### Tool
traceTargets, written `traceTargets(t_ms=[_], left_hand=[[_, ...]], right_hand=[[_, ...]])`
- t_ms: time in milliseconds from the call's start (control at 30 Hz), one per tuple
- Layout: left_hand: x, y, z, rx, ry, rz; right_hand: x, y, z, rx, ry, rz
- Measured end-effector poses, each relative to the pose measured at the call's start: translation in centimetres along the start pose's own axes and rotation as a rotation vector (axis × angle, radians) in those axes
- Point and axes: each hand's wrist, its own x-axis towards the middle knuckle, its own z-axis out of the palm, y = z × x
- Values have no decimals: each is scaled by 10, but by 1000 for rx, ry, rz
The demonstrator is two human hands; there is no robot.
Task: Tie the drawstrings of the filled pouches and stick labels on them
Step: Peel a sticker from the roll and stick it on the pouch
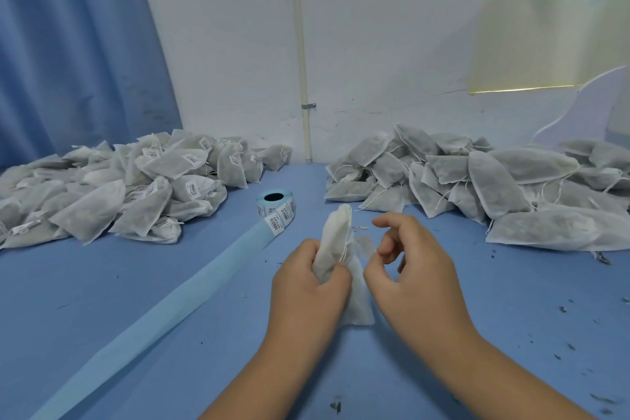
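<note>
My left hand (308, 278) grips a white filled pouch (335, 239) around its neck, holding it upright above the blue table. A thin drawstring (346, 245) runs down the pouch's right side. My right hand (407, 261) hovers just right of the pouch with fingers curled; whether it pinches the string end I cannot tell. A roll of barcode labels (276, 210) stands behind the pouch, a little to the left.
Several labelled pouches (136, 187) are heaped at the left. Unlabelled pouches with loose strings (477, 181) are piled at the right. A pale blue backing strip (153, 310) trails from the roll toward the near left. Dark crumbs (562, 348) dot the blue table (204, 368).
</note>
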Motion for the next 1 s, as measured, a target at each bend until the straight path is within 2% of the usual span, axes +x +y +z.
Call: traceTargets(t_ms=[267, 667, 900, 1000], left_hand=[[-3, 4, 1, 66, -14, 79], [-3, 1, 3, 162, -14, 173], [0, 1, 1, 171, -64, 126], [0, 8, -4, 4, -124, -26]], right_hand=[[-2, 1, 4, 39, -116, -31], [5, 7, -2, 233, -246, 115], [9, 8, -12, 350, -355, 169], [8, 9, -13, 266, -401, 142]])
